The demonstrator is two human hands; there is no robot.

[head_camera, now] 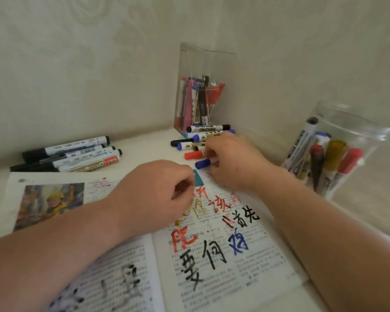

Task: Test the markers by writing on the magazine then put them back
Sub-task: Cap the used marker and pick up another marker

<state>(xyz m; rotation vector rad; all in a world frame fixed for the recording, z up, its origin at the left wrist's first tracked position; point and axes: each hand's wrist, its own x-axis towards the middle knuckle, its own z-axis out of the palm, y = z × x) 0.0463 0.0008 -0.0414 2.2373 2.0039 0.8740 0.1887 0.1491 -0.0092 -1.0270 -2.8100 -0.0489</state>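
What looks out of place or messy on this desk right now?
Nothing looks spilled or damaged. Loose markers lie in two heaps instead of a holder: the left heap behind the magazine, the right heap in front of the clear box.

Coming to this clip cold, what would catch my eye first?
The open magazine in the foreground, its right page covered with large red, black, blue and gold handwritten characters. Beyond it the right hand holds a blue-capped marker at the edge of a loose marker pile, while the left hand is curled over the page. Two clear containers of markers stand behind: a square box in the corner, a round jar at right.
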